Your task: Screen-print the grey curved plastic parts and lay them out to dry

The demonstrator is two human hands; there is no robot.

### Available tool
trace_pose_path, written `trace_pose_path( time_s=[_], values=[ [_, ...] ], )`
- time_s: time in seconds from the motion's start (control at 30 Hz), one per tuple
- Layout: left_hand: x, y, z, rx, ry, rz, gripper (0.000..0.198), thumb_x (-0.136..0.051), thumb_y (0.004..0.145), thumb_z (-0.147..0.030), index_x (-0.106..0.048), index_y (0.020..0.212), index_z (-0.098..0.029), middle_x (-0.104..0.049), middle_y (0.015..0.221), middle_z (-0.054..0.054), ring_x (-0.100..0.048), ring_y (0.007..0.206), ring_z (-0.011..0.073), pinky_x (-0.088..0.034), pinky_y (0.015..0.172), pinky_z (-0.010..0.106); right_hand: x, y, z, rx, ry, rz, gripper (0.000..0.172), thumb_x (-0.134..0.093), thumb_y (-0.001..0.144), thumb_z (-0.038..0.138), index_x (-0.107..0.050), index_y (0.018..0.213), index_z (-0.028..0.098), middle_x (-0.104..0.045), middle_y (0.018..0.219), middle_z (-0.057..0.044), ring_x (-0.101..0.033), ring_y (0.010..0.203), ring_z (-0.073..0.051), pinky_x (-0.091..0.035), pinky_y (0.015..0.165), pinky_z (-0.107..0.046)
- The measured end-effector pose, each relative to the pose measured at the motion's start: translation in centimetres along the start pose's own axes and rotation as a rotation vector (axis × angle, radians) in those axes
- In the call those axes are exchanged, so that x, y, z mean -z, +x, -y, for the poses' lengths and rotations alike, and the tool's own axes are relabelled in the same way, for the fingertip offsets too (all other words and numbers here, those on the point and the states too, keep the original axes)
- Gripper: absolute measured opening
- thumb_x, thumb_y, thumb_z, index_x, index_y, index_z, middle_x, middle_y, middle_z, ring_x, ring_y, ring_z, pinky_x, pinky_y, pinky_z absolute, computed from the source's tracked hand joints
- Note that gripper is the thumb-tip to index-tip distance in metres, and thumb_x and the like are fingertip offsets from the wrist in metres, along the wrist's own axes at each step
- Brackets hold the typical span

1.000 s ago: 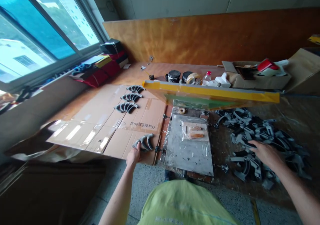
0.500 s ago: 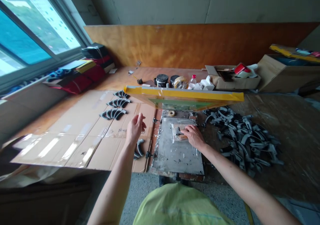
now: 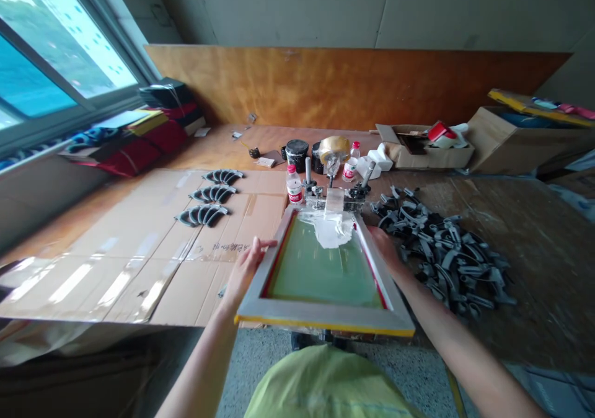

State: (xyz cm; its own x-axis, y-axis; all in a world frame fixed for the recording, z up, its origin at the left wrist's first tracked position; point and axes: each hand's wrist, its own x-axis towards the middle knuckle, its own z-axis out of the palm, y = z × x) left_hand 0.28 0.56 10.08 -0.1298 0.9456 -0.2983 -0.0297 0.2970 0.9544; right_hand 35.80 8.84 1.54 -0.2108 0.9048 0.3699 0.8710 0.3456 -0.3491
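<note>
Screen frame [image 3: 325, 316] sits centrally in the head view, before the person, its green mesh [image 3: 316, 278] facing up, with white paste [image 3: 333, 232] near the far end. The left hand [image 3: 247, 264] has its fingertips at the left rail; whether it clamps the edge I cannot tell. The right hand [image 3: 384, 245] is at the right rail, fingers partly hidden, so its grip cannot be told either. Rightward, a heap of dark curved pieces [image 3: 458, 263] lies on the table [image 3: 548, 244]; leftward, three groups of similar pieces [image 3: 204, 214] lie on flat cardboard [image 3: 149, 219].
</note>
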Motion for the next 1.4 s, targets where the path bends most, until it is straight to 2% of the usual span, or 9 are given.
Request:
trace_pose_path(
  time_s=[0.13,0.23,0.3,0.5,0.73,0.93,1.17,1.27,1.4],
  values=[
    [0.5,-0.1,7.0,0.121,0.031,0.037,0.084,-0.069,0.071,-0.063,-0.049,0.141,-0.021,-0.072,0.083,0.003,-0.067,0.075,0.0197,-0.051,0.063,0.026,1.9,4.0,0.5,-0.041,-0.007,-0.141,0.038,-0.061,0.087,0.020,-0.063,0.124,0.015,-0.065,0.122,-0.013,-0.062,0.110,-0.023,-0.050,0.097,-0.038],
    [0.1,0.9,10.0,0.120,0.094,-0.006,0.091,-0.069,0.071,-0.064,-0.042,0.147,-0.021,-0.073,0.084,0.003,-0.066,0.072,0.0184,-0.050,0.061,0.025,1.3,7.5,4.0,0.111,-0.046,0.041,0.056,-0.071,0.079,0.018,-0.054,0.133,0.018,-0.055,0.134,-0.015,-0.053,0.123,-0.028,-0.046,0.103,-0.043],
    [0.0,1.3,10.8,0.122,0.099,-0.019,0.090,-0.069,0.071,-0.064,-0.045,0.145,-0.020,-0.073,0.086,0.004,-0.066,0.072,0.0181,-0.049,0.062,0.025,0.5,9.0,6.1,0.116,-0.109,0.221,0.045,-0.070,0.079,0.016,-0.060,0.123,0.017,-0.063,0.118,-0.013,-0.058,0.112,-0.027,-0.049,0.094,-0.040],
    [0.0,1.3,10.9,0.151,0.077,0.007,0.081,-0.067,0.072,-0.064,-0.052,0.138,-0.019,-0.072,0.080,0.002,-0.065,0.068,0.0177,-0.049,0.059,0.024,-0.7,7.1,7.5,0.116,-0.203,0.414,0.009,-0.061,0.083,0.013,-0.067,0.089,0.017,-0.069,0.087,-0.009,-0.062,0.085,-0.023,-0.046,0.073,-0.031],
    [-0.1,1.2,11.0,0.139,0.083,0.005,0.077,-0.066,0.073,-0.064,-0.056,0.133,-0.018,-0.069,0.075,0.002,-0.065,0.068,0.0184,-0.049,0.060,0.025,1.7,2.2,5.5,0.478,-0.084,0.465,0.029,-0.050,0.076,-0.004,-0.066,0.084,0.018,-0.068,0.084,-0.004,-0.058,0.084,-0.018,-0.042,0.071,-0.026],
    [-0.5,0.9,10.3,0.137,0.060,-0.010,0.071,-0.067,0.071,-0.063,-0.060,0.125,-0.017,-0.072,0.084,0.004,-0.066,0.073,0.0195,-0.050,0.063,0.026,1.4,4.5,5.7,0.388,-0.053,0.397,0.014,-0.059,0.080,0.007,-0.065,0.078,0.020,-0.065,0.081,-0.003,-0.057,0.081,-0.018,-0.041,0.068,-0.027],
    [-0.7,0.5,9.8,0.138,0.073,-0.028,0.067,-0.066,0.074,-0.062,-0.060,0.124,-0.018,-0.071,0.079,0.002,-0.064,0.066,0.0165,-0.048,0.058,0.024,0.3,0.7,5.7,0.486,-0.030,0.309,0.030,-0.050,0.082,-0.001,-0.069,0.094,0.017,-0.067,0.089,-0.007,-0.056,0.090,-0.020,-0.047,0.078,-0.030],
    [-0.8,0.3,9.0,0.153,0.056,-0.023,0.069,-0.068,0.073,-0.061,-0.060,0.125,-0.017,-0.072,0.081,0.004,-0.065,0.067,0.0170,-0.049,0.059,0.025,1.2,3.1,5.8,0.404,0.036,0.343,0.026,-0.059,0.085,0.009,-0.068,0.106,0.022,-0.068,0.095,-0.004,-0.059,0.088,-0.018,-0.048,0.078,-0.029],
    [-0.3,-0.1,7.1,0.160,0.035,0.006,0.082,-0.071,0.070,-0.062,-0.051,0.138,-0.020,-0.072,0.080,0.003,-0.067,0.070,0.0189,-0.051,0.061,0.026,1.7,8.9,6.6,0.158,-0.049,0.360,0.062,-0.070,0.083,0.021,-0.049,0.139,0.034,-0.064,0.106,-0.003,-0.061,0.089,-0.018,-0.048,0.078,-0.029]
  ],
)
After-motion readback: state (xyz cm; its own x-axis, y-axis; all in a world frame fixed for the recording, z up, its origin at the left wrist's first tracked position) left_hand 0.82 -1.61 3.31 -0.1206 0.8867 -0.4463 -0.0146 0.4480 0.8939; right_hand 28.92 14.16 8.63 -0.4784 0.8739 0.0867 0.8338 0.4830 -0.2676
